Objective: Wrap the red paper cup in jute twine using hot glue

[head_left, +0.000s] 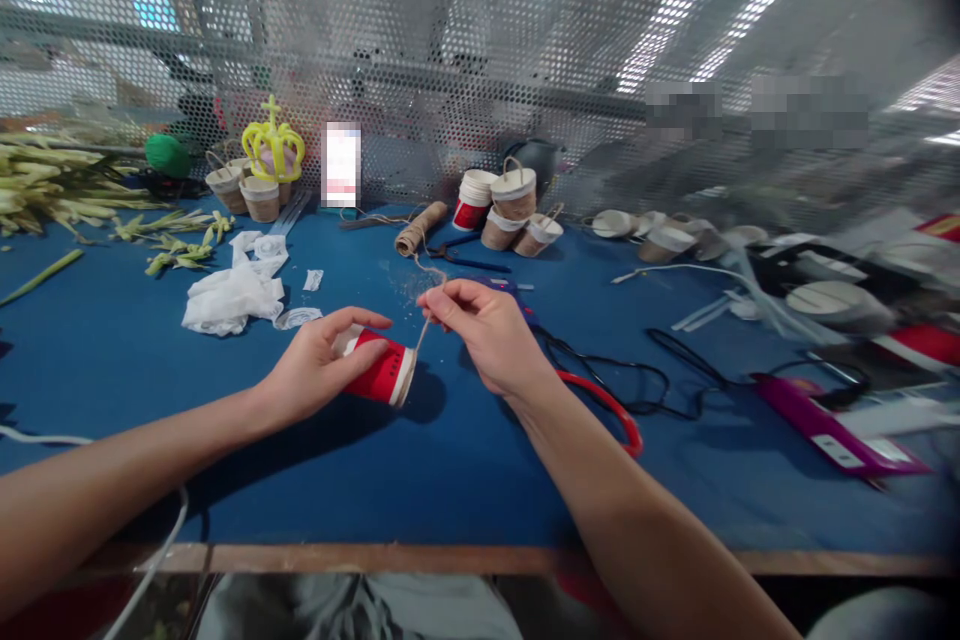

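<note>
My left hand (319,360) is wrapped round a red paper cup (382,372), which lies tilted on its side above the blue table, one pale end toward the right. Twine (423,332) runs up from that pale end to my right hand (487,328), whose thumb and fingers pinch it. Behind my right hand the strand leads back to a roll of brown twine (421,228) lying on the table. Part of the cup is hidden under my left fingers.
Twine-wrapped cups (514,210) stand at the back beside stacked red cups (472,202). White lace scraps (234,298), scissors with red handles (611,410), black cable (660,398) and a purple packet (832,425) lie around. A perforated metal screen (420,50) rises behind the table.
</note>
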`<state>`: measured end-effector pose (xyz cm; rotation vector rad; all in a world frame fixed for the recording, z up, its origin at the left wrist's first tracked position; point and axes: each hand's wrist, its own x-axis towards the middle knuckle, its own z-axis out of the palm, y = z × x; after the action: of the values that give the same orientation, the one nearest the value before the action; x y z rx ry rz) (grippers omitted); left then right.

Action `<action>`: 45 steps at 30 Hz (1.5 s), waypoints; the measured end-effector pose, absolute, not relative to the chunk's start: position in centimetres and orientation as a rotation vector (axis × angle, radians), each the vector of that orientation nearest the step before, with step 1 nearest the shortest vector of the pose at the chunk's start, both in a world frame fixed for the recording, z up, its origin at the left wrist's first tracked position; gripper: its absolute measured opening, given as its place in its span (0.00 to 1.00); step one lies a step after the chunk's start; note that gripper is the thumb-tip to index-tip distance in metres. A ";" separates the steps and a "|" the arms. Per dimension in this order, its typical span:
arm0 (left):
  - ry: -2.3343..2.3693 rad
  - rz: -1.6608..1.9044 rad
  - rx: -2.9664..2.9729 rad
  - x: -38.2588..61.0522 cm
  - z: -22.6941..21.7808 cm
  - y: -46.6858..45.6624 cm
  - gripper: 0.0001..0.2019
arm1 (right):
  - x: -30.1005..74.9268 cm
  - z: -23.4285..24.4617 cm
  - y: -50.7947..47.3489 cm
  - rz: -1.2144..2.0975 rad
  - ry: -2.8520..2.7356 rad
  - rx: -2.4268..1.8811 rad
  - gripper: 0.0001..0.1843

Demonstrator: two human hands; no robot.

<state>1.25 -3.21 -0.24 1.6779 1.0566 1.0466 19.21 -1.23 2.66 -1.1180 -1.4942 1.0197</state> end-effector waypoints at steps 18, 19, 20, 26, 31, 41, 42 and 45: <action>1.005 1.191 1.856 0.7 -0.1 -4.0 0.10 | 19.0 2.5 -1.4 1.060 -1.568 -1.212 0.10; 1.000 1.199 1.880 0.7 -0.1 -4.0 0.10 | 19.0 2.4 -1.3 1.064 -1.576 -1.219 0.11; 0.999 1.204 1.912 0.6 -0.1 -4.0 0.10 | 19.0 2.3 -1.3 1.068 -1.586 -1.226 0.11; 0.996 1.263 2.091 0.4 0.1 -4.2 0.09 | 19.1 2.0 -1.3 1.085 -1.629 -1.216 0.12; 0.991 1.322 2.161 0.5 0.2 -4.4 0.08 | 19.0 1.9 -1.6 1.098 -1.645 -1.227 0.13; 0.984 1.406 2.207 0.3 -0.1 -4.5 0.08 | 18.7 1.6 -1.7 1.179 -1.611 -1.225 0.14; 0.992 1.403 2.195 0.3 -0.2 -4.5 0.08 | 18.7 1.6 -1.7 1.179 -1.613 -1.222 0.14; 1.007 1.387 2.086 0.3 -0.2 -4.4 0.08 | 18.6 1.5 -1.6 1.157 -1.640 -1.251 0.15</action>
<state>0.28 -4.42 -0.19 2.0862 1.0075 1.3875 18.57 -1.63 1.49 -1.2514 -1.6404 1.1572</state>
